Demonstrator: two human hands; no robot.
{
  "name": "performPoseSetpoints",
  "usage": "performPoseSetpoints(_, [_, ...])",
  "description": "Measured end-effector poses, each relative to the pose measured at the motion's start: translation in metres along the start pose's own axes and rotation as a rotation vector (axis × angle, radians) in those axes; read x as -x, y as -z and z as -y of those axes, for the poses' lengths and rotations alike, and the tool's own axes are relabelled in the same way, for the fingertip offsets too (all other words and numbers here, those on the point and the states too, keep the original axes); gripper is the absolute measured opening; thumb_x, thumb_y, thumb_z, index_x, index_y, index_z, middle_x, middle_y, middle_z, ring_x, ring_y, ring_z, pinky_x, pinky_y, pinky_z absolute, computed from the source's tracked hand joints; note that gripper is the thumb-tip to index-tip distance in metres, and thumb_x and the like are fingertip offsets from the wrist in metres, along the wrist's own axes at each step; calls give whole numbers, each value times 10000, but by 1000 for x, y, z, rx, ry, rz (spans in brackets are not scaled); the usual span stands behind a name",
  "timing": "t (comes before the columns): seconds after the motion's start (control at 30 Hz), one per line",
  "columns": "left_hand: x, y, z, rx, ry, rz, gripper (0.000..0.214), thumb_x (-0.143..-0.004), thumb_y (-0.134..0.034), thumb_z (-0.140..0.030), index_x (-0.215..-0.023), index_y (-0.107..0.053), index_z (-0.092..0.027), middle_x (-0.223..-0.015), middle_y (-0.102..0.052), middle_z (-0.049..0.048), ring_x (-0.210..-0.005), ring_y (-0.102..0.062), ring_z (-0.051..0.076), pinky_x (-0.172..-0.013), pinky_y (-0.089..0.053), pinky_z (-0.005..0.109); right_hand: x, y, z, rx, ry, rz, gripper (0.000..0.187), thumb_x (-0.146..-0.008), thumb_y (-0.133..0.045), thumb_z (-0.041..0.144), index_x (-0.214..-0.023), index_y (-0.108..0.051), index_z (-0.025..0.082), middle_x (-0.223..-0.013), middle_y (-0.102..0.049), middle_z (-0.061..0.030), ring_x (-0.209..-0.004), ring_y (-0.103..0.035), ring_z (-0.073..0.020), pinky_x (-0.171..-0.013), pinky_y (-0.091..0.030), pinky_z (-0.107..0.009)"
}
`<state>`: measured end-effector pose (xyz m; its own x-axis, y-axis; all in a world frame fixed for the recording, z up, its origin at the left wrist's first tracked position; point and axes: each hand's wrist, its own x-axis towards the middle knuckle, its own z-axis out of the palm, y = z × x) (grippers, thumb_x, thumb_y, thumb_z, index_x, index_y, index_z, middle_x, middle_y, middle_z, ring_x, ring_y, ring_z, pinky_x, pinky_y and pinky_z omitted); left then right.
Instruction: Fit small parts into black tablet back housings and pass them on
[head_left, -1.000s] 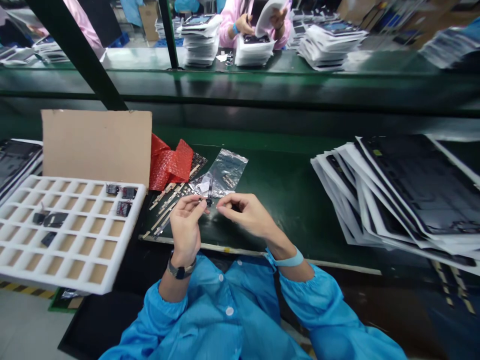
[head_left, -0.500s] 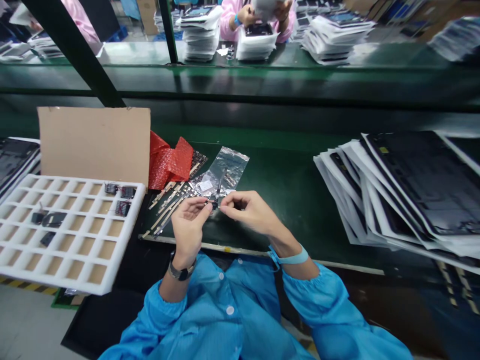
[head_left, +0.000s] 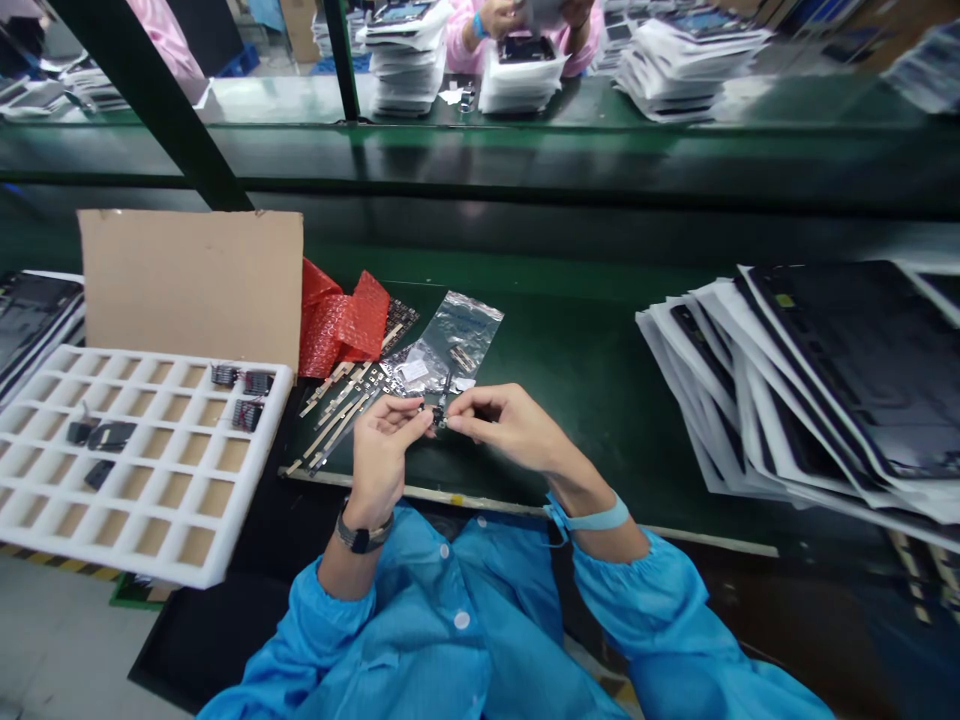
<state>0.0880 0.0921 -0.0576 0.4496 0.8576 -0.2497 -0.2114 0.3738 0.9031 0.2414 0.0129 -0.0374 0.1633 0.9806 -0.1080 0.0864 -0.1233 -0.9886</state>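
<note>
Between my two hands is a small black electronic part (head_left: 439,414) with a dark ribbon-like strip that points away from me. My left hand (head_left: 382,440) pinches its left side between thumb and fingers. From the right, the thumb and forefinger of my right hand (head_left: 506,425) close on its other edge. Just beyond the hands lies a clear plastic bag (head_left: 469,325) with a white label and small parts in or on it. Left of it, several thin metallic strips (head_left: 337,425) lie on the green bench (head_left: 570,350). The part's finer details are too small to make out.
A white foam tray (head_left: 161,440) with a few black parts stands at left, before a cardboard flap (head_left: 191,285). Red bubble wrap (head_left: 345,325) lies beside it. Dark panels (head_left: 862,360) interleaved with white sheets are stacked at right. Across the bench, a person in pink handles similar stacks.
The strip on the black part stood up long before and now looks shorter and lower. Both hands stay close together at the part. The whole view has shifted slightly.
</note>
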Motion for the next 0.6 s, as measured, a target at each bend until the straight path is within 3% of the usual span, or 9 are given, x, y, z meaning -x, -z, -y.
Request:
performPoseSetpoints(0.17, [0,-1,2,-44,-32,-17,282,-592,-867,-241,-791,-694,-140,-689,-732,22,-573,-658,114,-606,-533,229,4,4,-8,-43,-31,4,254,-827,-735,404,-895,-711,160,-636,-553,28,-581,-478,-123,-592,-403,-272])
performPoseSetpoints(0.33, [0,4,14,-157,-10,16,250,-618,-846,-246,-784,-687,-147,-787,-759,53,-654,-689,132,-643,-557,238,19,18,-30,-56,-91,57,350,-817,-735,306,-1134,-667,173,-911,-655,-36,-765,-616,-169,-700,-500,-299])
performPoseSetpoints(0.47, [3,7,27,-242,52,71,245,-605,-836,-260,-759,-678,-152,-770,-758,61,-681,-707,153,-654,-571,246,32,19,-48,153,-63,-19,350,-858,-659,191,-1208,-641,183,-1065,-674,-88,-991,-648,-231,-873,-522,-373])
performPoseSetpoints(0.6, [8,7,36,-305,57,42,296,-592,-851,-303,-787,-682,-159,-755,-755,48,-707,-719,166,-679,-586,250,55,25,-33,483,51,-112,362,-861,-681,150,-1221,-650,175,-1192,-670,-130,-1120,-622,-270,-993,-501,-433])
